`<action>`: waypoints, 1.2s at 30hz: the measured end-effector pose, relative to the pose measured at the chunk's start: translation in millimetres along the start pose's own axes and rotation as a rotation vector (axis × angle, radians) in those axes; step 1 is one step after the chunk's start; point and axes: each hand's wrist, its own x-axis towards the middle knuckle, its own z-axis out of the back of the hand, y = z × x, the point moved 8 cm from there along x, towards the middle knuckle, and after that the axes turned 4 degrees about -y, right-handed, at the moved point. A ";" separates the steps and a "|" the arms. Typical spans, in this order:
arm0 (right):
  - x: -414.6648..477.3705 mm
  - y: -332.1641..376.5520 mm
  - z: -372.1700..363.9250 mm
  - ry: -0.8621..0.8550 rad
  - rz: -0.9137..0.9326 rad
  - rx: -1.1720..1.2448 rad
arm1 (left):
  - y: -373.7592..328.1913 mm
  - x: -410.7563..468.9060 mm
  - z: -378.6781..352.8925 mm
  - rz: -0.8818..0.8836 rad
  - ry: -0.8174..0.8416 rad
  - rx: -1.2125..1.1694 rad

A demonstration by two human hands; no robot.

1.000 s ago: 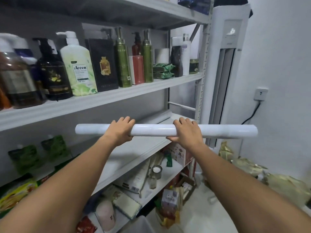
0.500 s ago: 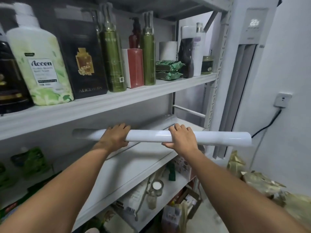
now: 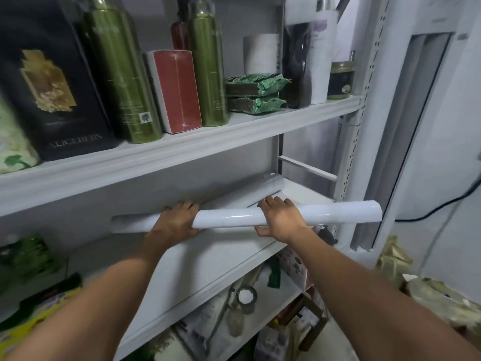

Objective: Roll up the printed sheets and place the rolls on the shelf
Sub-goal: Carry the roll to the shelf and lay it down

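A long white paper roll [image 3: 229, 217] lies level in both my hands, just above the middle shelf board [image 3: 208, 267]. My left hand [image 3: 177, 221] grips it left of centre, fingers curled over the top. My right hand [image 3: 279, 220] grips it right of centre. The roll's left end [image 3: 122, 224] reaches into the shaded shelf bay. Its right end [image 3: 364, 212] sticks out past the perforated shelf upright. Another white roll [image 3: 250, 194] lies at the back of the same shelf.
The upper shelf [image 3: 182, 149] holds green bottles [image 3: 125, 74], a red box [image 3: 177, 89], a black box [image 3: 49, 82] and green packets [image 3: 255, 95]. The perforated upright [image 3: 351, 152] stands at the right. Green bags [image 3: 28, 256] sit at the shelf's left. Clutter fills the lower shelf and floor.
Both hands have carried the roll forward and lower, into the middle shelf bay. The camera has come closer to the shelves. The grip on the roll is unchanged.
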 end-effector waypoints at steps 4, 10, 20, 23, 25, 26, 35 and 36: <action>22.1 -19.3 -36.8 0.095 0.086 0.044 | -9.3 9.0 -24.3 0.111 0.044 0.050; 48.4 -52.3 -80.2 0.089 0.245 0.099 | -30.9 28.4 -60.1 0.244 0.122 0.093; 73.4 -66.3 -139.8 0.105 0.403 0.124 | -55.8 24.8 -105.8 0.508 0.150 0.112; 78.9 -64.9 -157.8 0.121 0.413 0.147 | -52.9 24.1 -121.0 0.536 0.167 0.133; 83.3 -62.1 -171.4 0.148 0.416 0.132 | -47.2 24.4 -133.8 0.548 0.180 0.126; 86.8 -62.4 -177.8 0.150 0.400 0.119 | -45.0 26.0 -140.0 0.541 0.178 0.128; 130.0 -55.2 -224.9 0.116 0.352 0.171 | -13.9 47.4 -176.3 0.492 0.089 0.028; 134.7 -54.4 -229.4 0.115 0.344 0.180 | -10.9 48.8 -179.0 0.487 0.075 0.013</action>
